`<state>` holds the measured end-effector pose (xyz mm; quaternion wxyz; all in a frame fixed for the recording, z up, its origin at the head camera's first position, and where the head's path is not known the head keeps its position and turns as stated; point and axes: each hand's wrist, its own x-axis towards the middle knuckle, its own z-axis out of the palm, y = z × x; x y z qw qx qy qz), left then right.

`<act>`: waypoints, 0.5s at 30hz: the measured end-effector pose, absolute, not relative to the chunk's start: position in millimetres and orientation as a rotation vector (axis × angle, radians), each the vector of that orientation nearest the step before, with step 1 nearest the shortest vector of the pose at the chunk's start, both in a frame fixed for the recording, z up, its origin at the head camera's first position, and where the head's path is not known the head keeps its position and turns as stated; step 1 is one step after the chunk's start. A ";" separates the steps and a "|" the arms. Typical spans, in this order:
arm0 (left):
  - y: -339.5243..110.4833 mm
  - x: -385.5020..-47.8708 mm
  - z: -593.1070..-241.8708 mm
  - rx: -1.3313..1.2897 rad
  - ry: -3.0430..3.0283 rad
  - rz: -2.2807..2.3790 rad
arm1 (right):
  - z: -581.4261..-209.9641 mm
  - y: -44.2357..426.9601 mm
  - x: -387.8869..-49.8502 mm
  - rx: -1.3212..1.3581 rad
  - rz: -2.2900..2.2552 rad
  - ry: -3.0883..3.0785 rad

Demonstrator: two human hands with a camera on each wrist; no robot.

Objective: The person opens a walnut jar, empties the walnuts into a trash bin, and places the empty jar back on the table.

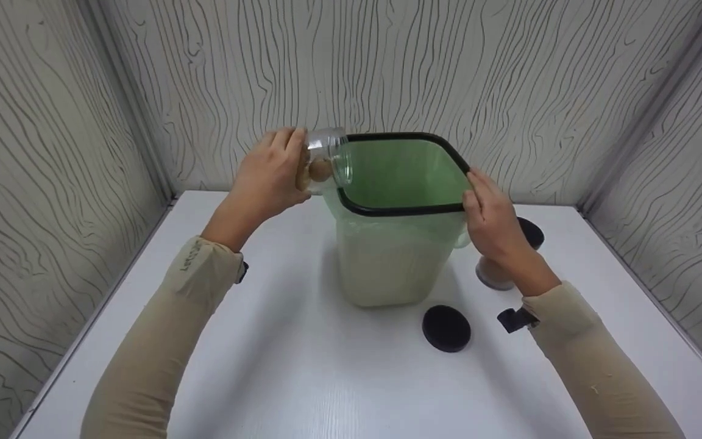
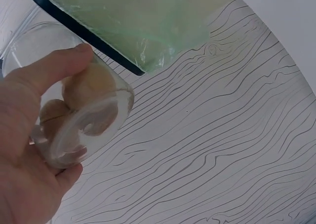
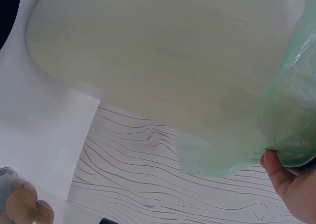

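Observation:
My left hand (image 1: 270,174) grips a clear jar (image 1: 329,141) tipped on its side. Its mouth meets the left rim of a pale trash bin (image 1: 387,268). Brown round objects (image 2: 89,88) lie inside the jar; their exact kind cannot be told. A green plastic bag (image 1: 412,174) lines the bin, and its edge folds over the outside under a black rim (image 1: 406,211). At the rim's right corner, my right hand (image 1: 493,213) pinches the rim and bag, the thumb (image 3: 276,172) pressing the bag from outside. The bin's bottom inside is hidden.
A black round lid (image 1: 446,328) lies on the white table (image 1: 302,384) before the bin. Behind my right wrist stands another clear jar (image 1: 493,275) with brown round things inside and a black lid (image 1: 531,233). Wood-patterned panels (image 1: 363,67) enclose the table's back and sides.

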<state>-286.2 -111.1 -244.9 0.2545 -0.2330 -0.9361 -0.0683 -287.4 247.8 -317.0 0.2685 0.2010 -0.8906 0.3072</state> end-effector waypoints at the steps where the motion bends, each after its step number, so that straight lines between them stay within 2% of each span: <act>1: -110.7 -286.5 -244.8 -0.633 -2.542 -0.182 | -317.0 247.9 -287.5 0.542 0.827 -2.402; 15: -105.8 -283.5 -239.8 -0.672 -2.494 -0.094 | -317.6 247.4 -287.4 0.550 0.835 -2.394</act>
